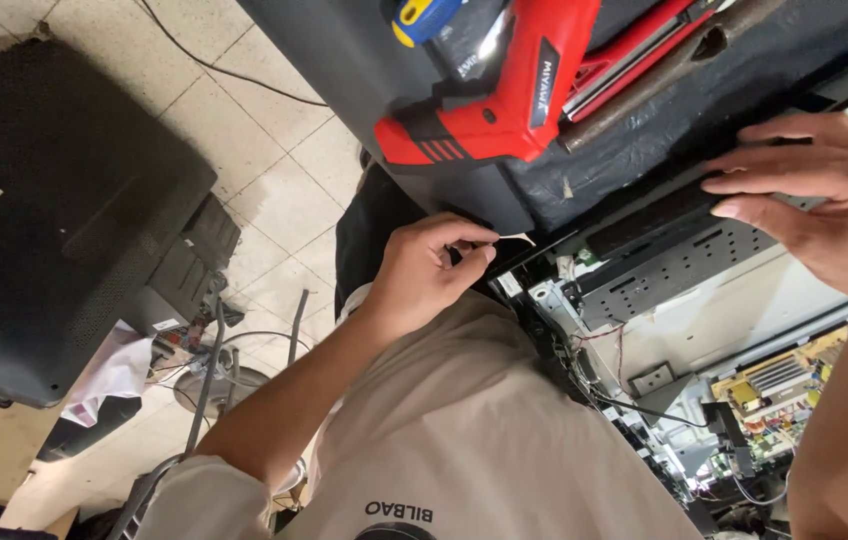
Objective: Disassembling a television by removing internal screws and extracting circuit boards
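My left hand (424,272) is closed, with its fingertips pinching a thin white strip (516,238) that sticks out at the edge of a black cover (364,70). My right hand (819,205) lies over a long black bar (644,215) on top of an opened flat-screen chassis (664,330), fingers across it and thumb along its near side. A red cordless screwdriver (504,95) lies on the black cover just above my left hand.
A blue and yellow tool handle (422,18) lies beside the screwdriver. A circuit board (779,375) and loose wires show in the chassis at the lower right. A black screen back (44,200), a stand and cables lie on the tiled floor at the left.
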